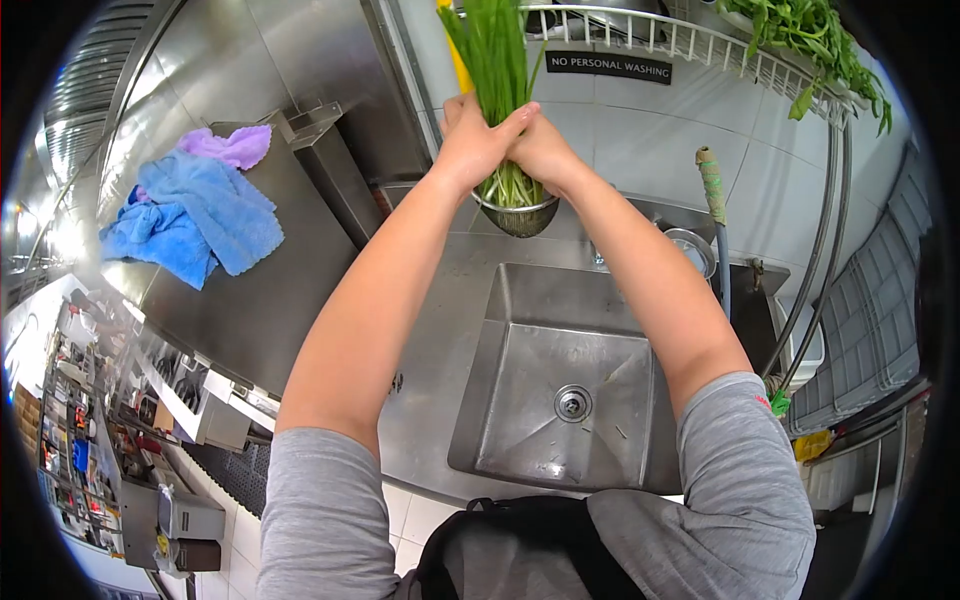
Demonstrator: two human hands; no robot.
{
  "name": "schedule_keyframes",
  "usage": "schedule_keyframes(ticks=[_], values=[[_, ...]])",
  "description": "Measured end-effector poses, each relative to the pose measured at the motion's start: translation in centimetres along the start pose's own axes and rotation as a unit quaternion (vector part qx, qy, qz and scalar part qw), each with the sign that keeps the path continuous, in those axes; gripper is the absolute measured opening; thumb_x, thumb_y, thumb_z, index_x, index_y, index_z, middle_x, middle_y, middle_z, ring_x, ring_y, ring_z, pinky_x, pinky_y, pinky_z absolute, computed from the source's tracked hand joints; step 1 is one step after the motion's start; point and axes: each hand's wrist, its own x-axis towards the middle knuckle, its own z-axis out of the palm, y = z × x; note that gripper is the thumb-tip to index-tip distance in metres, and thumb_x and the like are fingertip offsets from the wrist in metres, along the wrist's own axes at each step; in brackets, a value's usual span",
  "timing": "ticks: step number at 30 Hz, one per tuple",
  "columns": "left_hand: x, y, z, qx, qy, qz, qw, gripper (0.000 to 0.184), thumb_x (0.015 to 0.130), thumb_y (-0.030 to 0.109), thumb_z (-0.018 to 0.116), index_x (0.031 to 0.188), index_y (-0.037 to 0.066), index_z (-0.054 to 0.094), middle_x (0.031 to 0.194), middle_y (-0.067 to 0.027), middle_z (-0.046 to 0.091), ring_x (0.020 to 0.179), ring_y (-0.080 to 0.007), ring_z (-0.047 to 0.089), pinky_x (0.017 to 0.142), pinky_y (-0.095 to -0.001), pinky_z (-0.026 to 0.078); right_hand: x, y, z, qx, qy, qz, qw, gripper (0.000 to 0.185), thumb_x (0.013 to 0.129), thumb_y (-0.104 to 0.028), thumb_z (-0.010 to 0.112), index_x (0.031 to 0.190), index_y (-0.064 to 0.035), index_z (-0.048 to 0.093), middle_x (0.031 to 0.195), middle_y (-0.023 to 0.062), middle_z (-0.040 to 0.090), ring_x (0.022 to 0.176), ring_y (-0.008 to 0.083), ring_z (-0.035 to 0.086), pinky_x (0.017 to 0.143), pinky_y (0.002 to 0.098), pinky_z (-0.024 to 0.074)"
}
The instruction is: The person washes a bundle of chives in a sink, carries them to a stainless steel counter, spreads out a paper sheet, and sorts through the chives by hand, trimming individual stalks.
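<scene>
Head view, on my remote feed: I see the left hand (470, 140) and right hand (543, 155) both closed around an upright bundle of long, thin green stalks (495, 65), pale ends over a round metal mesh strainer (518, 222), behind the square stainless-steel sink (610, 430). Black rectangular sign (610, 66) on the wall; I read "NO PERSONAL WASHING" in white capitals. Red lettering (762, 403) on the grey right sleeve (745, 455): too small to read.

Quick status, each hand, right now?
Left hand: closed around the greens.
Right hand: closed on the same greens, beside the left; its fingertips are hidden.
</scene>
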Motion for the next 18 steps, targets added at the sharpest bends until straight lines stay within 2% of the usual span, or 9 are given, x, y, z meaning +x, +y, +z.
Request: schedule_keyframes(ticks=[2, 4, 6, 8, 12, 13, 14, 15, 18], values=[[0.3, 1.0, -0.7, 0.082, 0.001, 0.031, 0.996, 0.066, 0.086, 0.041, 0.063, 0.129, -0.004, 0.039, 0.124, -0.0213, 0.048, 0.116, -0.0245, 0.048, 0.097, -0.0366, 0.039, 0.1, -1.3, 0.8, 0.011, 0.028, -0.024, 0.999, 0.041, 0.075, 0.001, 0.060, 0.115, 0.0032, 0.050, 0.104, 0.0134, 0.059, 0.091, 0.0185, 0.059, 0.076, 0.0311, 0.0491], [0.5, 2.2, -1.7, -0.046, -0.067, 0.033, 0.996, 0.071, 0.086, 0.043, 0.062, 0.132, -0.003, 0.035, 0.128, -0.0204, 0.046, 0.119, -0.0241, 0.046, 0.099, -0.0370, 0.037, 0.5, -2.9, 1.4, 0.003, 0.089, -0.069, 0.994, 0.031, 0.077, 0.003, 0.056, 0.108, 0.0047, 0.054, 0.099, 0.0119, 0.061, 0.087, 0.0181, 0.060, 0.073, 0.0311, 0.0495], [0.1, 4.6, -2.6, -0.124, -0.091, 0.059, 0.986, 0.073, 0.085, 0.044, 0.063, 0.133, -0.003, 0.034, 0.129, -0.0182, 0.046, 0.120, -0.0229, 0.045, 0.100, -0.0361, 0.035, 1.1, -4.3, 1.3, -0.017, 0.065, -0.071, 0.995, 0.035, 0.076, 0.002, 0.057, 0.111, 0.0038, 0.052, 0.099, 0.0122, 0.060, 0.086, 0.0181, 0.060, 0.071, 0.0311, 0.0496], [-0.5, 6.5, -3.6, -0.129, -0.081, 0.070, 0.986, 0.072, 0.086, 0.044, 0.061, 0.134, -0.003, 0.033, 0.128, -0.0175, 0.047, 0.120, -0.0223, 0.044, 0.102, -0.0359, 0.032, 2.0, -5.6, 1.4, -0.074, 0.074, -0.169, 0.980, 0.038, 0.076, -0.001, 0.059, 0.113, 0.0020, 0.050, 0.100, 0.0130, 0.061, 0.086, 0.0185, 0.060, 0.072, 0.0312, 0.0494], [-1.6, 10.3, -5.9, -0.096, -0.147, 0.099, 0.979, 0.081, 0.089, 0.050, 0.054, 0.141, -0.002, 0.021, 0.138, -0.0170, 0.037, 0.126, -0.0223, 0.038, 0.106, -0.0343, 0.026, 0.7, -10.7, 1.4, -0.161, 0.094, -0.226, 0.956, 0.042, 0.074, -0.007, 0.065, 0.112, 0.0013, 0.049, 0.096, 0.0105, 0.061, 0.084, 0.0194, 0.060, 0.073, 0.0317, 0.0495], [-1.6, 10.9, -6.1, -0.111, -0.125, 0.176, 0.970, 0.074, 0.090, 0.043, 0.055, 0.140, -0.001, 0.023, 0.135, -0.0160, 0.041, 0.124, -0.0224, 0.040, 0.104, -0.0331, 0.029, 0.8, -11.3, 1.3, -0.171, 0.130, -0.236, 0.948, 0.018, 0.079, -0.010, 0.062, 0.093, 0.0000, 0.059, 0.079, 0.0031, 0.061, 0.071, 0.0115, 0.055, 0.065, 0.0283, 0.0472], [-1.8, 11.3, -6.3, -0.125, -0.102, 0.249, 0.955, 0.069, 0.091, 0.036, 0.056, 0.139, -0.001, 0.025, 0.133, -0.0149, 0.044, 0.122, -0.0226, 0.042, 0.102, -0.0319, 0.032, -0.2, -13.3, 1.4, -0.170, 0.136, -0.280, 0.935, 0.020, 0.078, -0.009, 0.064, 0.094, 0.0009, 0.059, 0.079, 0.0044, 0.062, 0.070, 0.0116, 0.056, 0.064, 0.0275, 0.0474], [-2.1, 11.2, -6.8, -0.057, -0.051, 0.315, 0.946, 0.090, 0.085, 0.057, 0.053, 0.143, -0.001, 0.014, 0.137, -0.0190, 0.038, 0.125, -0.0265, 0.039, 0.103, -0.0322, 0.030, -0.7, -14.1, 0.8, -0.161, 0.140, -0.273, 0.938, 0.021, 0.078, -0.008, 0.064, 0.096, 0.0010, 0.059, 0.080, 0.0052, 0.062, 0.071, 0.0125, 0.058, 0.064, 0.0277, 0.0480], [-3.2, 8.9, -6.7, -0.104, 0.050, 0.215, 0.970, 0.075, 0.090, 0.051, 0.050, 0.140, -0.001, 0.029, 0.141, -0.0144, 0.034, 0.128, -0.0218, 0.036, 0.107, -0.0330, 0.025, -4.0, -16.0, -2.2, -0.055, 0.155, -0.226, 0.960, 0.030, 0.077, -0.008, 0.066, 0.103, 0.0011, 0.054, 0.088, 0.0086, 0.062, 0.077, 0.0195, 0.062, 0.067, 0.0321, 0.0512]])
